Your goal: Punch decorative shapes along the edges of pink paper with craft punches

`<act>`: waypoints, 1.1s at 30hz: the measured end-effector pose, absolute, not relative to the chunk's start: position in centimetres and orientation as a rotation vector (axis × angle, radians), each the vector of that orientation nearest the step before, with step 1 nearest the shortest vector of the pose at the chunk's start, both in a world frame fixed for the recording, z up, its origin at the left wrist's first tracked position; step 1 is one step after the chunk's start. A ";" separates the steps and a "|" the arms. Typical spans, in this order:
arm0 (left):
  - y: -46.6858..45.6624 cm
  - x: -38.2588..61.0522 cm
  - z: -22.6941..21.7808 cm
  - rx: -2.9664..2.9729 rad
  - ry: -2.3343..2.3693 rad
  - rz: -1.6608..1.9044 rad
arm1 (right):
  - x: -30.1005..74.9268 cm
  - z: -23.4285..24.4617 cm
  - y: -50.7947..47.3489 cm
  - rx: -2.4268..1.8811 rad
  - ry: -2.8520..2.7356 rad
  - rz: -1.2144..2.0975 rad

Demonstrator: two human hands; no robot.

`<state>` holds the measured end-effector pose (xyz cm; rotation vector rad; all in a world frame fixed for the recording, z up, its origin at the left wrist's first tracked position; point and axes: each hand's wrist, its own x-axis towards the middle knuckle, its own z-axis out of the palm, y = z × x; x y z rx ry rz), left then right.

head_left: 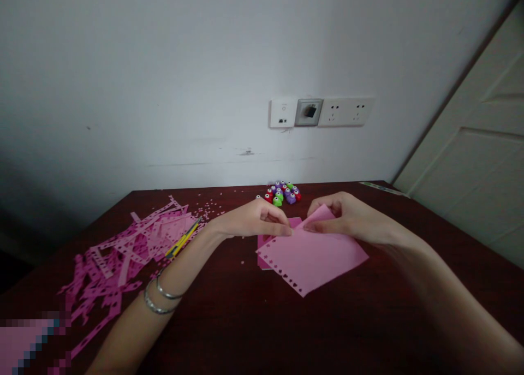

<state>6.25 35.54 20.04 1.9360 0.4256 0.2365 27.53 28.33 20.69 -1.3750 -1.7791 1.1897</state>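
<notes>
A sheet of pink paper [313, 260] with a row of small punched holes along its lower left edge is held up over the table. My left hand [262, 220] pinches its far edge between thumb and curled fingers. At the same edge, my right hand [335, 216] is closed on a folded-up corner of the sheet. Beneath the sheet, partly covered, lies a stack of pink paper [264, 261]. Two silver bangles [158, 298] circle my left wrist.
Many punched pink paper strips [123, 255] are heaped at left, with a yellow utility knife [183, 241] beside them. Small colourful craft punches with eye-like tops [282, 192] cluster at the back. A ruler-like strip [382, 188] lies far right. Wall sockets [346, 112] are above the dark table [229, 320].
</notes>
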 end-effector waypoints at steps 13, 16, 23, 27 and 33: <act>35.5 6.4 20.2 1.952 0.495 0.404 | 27.3 21.4 28.0 -1.372 -1.893 1.251; 35.7 6.1 20.2 1.922 0.547 0.422 | 27.5 21.5 28.1 -1.413 -1.965 1.193; 36.2 5.2 20.6 1.923 0.576 0.378 | 27.9 21.6 27.9 -1.465 -1.906 1.160; 36.5 4.7 20.9 1.922 0.625 0.445 | 28.3 21.8 27.8 -1.492 -1.871 1.114; 37.6 4.4 20.4 1.980 0.774 0.495 | 28.7 21.8 27.8 -1.538 -1.839 1.040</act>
